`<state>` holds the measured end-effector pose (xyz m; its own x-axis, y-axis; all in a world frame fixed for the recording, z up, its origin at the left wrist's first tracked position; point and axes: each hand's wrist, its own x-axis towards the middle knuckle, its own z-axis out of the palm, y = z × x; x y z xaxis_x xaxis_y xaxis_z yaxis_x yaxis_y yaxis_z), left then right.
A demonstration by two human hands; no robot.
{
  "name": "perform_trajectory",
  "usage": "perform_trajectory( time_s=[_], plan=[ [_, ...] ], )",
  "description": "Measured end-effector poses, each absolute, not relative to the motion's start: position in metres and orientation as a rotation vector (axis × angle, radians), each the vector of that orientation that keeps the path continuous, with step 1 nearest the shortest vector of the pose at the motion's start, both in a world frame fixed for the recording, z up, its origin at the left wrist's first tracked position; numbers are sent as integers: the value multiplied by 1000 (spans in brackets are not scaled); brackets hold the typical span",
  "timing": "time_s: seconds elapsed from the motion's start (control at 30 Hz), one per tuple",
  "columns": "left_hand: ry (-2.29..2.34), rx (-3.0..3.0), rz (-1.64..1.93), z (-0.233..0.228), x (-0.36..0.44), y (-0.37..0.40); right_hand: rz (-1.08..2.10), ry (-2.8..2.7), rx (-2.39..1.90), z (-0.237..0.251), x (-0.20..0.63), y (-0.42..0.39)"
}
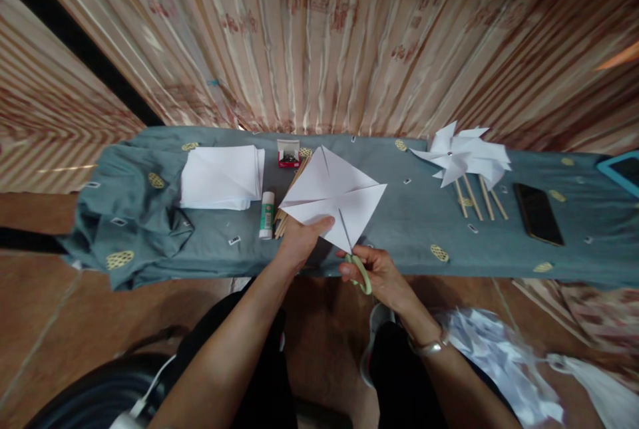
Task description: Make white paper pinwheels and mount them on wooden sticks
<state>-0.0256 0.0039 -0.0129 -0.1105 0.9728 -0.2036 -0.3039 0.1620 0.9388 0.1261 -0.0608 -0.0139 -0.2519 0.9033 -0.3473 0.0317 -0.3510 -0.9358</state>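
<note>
While the right hand (pixel 380 275) works the scissors (pixel 355 261), its fingers are curled tight through the pale green handles, and the blades go up into the paper (pixel 333 198) from the lower corner, along a fold line toward the middle. How wide the blades stand I cannot tell, because they look like one thin line. The left hand (pixel 302 237) holds the paper at its near edge, the thumb on top and the other fingers under it, closed in a pinch; I think this keeps the sheet lifted and flat so the cut follows the crease. The paper is a white square with diagonal folds, held just above the table (pixel 409 229), in front of the person.

Behind the left hand, a glue stick (pixel 267 215) lies beside some wooden sticks (pixel 285 206), which are partly under the paper. Farther left is a stack of sheets (pixel 222 176), and a small red box (pixel 288 153) stands near the far edge. To the right lie finished pinwheels (pixel 464 156) on their sticks, then a dark phone (pixel 538 213). White scraps (pixel 492 349) lie on the floor near the right arm.
</note>
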Motion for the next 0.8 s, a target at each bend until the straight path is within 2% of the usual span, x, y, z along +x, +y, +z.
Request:
perform_trajectory(
  time_s=[0.8],
  plan=[
    [1208,788,1258,-7,-22,-2,1601,-1161,-1392,-20,124,-60]
  ],
)
